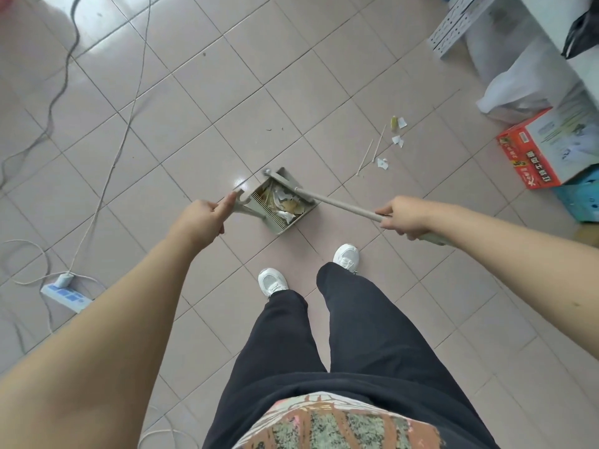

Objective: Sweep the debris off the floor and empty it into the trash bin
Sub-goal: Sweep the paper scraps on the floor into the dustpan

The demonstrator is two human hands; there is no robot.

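Beige plastic forms the dustpan (281,229) and the broom (340,204), which are seen from the head view near the middle of the frame. The dustpan handle is gripped by the left hand (204,215), and the broom stick is held in the curled fingers of the right hand (405,217). Paper scraps (282,202) are collected in the pan. More debris (389,140), thin sticks and paper bits, is left on the tiled floor (162,124) toward the upper right. Both tools are judged light and stiff. The scraps are light and easily spilled, so the pan should be kept level. No trash bin can be identified.
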